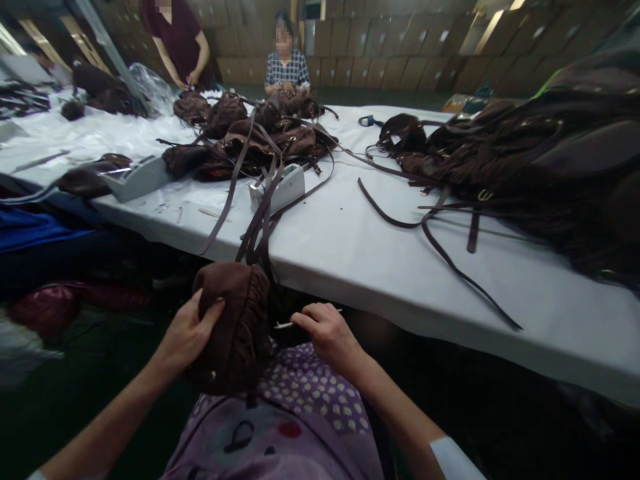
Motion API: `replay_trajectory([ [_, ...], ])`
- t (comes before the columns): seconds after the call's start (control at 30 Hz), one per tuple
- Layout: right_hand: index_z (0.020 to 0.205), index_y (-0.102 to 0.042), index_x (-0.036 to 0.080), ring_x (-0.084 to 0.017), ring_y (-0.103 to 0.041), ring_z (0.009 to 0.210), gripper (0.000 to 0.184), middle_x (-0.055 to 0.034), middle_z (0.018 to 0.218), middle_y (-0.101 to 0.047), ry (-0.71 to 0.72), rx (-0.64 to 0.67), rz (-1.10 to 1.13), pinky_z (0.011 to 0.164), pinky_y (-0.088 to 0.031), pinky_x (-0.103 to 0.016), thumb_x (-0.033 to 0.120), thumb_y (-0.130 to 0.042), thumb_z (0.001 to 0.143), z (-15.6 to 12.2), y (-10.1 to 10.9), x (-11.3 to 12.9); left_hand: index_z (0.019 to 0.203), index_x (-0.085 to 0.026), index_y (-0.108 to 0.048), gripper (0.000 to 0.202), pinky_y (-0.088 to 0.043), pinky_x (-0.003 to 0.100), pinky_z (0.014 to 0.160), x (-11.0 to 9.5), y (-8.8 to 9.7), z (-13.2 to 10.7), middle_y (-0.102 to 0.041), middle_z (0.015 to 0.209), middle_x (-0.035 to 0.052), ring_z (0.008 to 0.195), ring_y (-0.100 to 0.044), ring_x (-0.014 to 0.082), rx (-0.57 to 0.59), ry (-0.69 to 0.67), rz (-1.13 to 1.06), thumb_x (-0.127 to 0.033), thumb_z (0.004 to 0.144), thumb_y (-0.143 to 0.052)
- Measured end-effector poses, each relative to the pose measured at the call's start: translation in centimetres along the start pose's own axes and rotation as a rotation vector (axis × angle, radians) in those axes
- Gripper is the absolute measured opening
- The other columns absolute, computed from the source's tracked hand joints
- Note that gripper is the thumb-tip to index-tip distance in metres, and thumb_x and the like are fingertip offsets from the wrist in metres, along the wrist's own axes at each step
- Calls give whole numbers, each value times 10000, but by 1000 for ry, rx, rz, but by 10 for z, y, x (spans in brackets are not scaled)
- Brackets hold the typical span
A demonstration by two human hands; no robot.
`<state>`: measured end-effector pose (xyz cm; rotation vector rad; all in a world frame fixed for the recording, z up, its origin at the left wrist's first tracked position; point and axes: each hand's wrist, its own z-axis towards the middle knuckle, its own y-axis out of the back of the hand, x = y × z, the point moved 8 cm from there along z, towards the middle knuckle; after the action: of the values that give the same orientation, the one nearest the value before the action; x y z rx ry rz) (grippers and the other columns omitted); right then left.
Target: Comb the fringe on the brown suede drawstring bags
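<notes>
A dark brown gathered bag point(233, 320) rests over my lap at the table's edge. My left hand point(193, 330) grips its left side, thumb on top and fingers behind. To the right of the bag, apart from it, my right hand point(327, 333) is closed around a thin whitish pointed tool point(284, 325); its tip points left and its exact kind is unclear. Long brown straps point(265, 227) run up from behind the bag onto the table.
The white-covered table point(345, 240) bears grey tape dispensers point(287, 190), a heap of brown bags point(240, 140) and a larger pile point(545, 160) at right. A loose strap point(460, 270) lies near the front edge. Two people point(287, 70) work across the table before stacked cartons point(380, 37).
</notes>
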<state>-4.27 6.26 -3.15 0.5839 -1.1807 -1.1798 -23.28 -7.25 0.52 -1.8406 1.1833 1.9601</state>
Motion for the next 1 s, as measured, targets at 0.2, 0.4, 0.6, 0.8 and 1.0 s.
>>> replay_trajectory([
  [0.2, 1168, -557, 178, -180, -497, 940, 263, -61, 982, -580, 312, -132, -188, 837, -366, -325, 193, -376, 977, 51, 91, 55, 947, -173, -648, 344, -436, 228, 618, -125, -8, 28, -673, 786, 17, 713, -589, 191, 224, -383, 300, -484, 822, -574],
  [0.4, 1132, -558, 146, -196, -471, 834, 251, -61, 915, -582, 382, -64, -395, 711, -355, -343, 195, -364, 981, 77, 97, 79, 888, -145, -668, 326, -414, 229, 566, -162, -31, 30, -652, 741, 23, 654, -559, 161, 375, -432, 176, -454, 816, -594],
  [0.6, 922, -606, 168, -196, -490, 838, 143, -53, 869, -610, 384, 144, -417, 746, -354, -342, 176, -464, 941, 53, 46, 57, 1026, -152, -673, 416, -491, 295, 631, -179, -13, 33, -715, 897, 89, 753, -643, 229, 364, -339, -54, -478, 769, -651],
  [0.8, 991, -573, 165, -188, -508, 809, 121, -47, 870, -614, 381, 136, -362, 712, -360, -333, 187, -467, 937, 26, 25, 70, 867, -133, -694, 337, -417, 231, 554, -186, -10, 39, -668, 749, 46, 646, -565, 160, 294, -458, 53, -449, 753, -672],
  [1.0, 779, -591, 212, -202, -543, 802, 54, -7, 740, -622, 289, 353, -350, 823, -398, -364, 181, -606, 821, -65, -58, 48, 1007, -134, -618, 432, -415, 234, 516, -193, 31, 72, -632, 737, 18, 578, -527, 136, 5, -448, -107, -496, 771, -621],
])
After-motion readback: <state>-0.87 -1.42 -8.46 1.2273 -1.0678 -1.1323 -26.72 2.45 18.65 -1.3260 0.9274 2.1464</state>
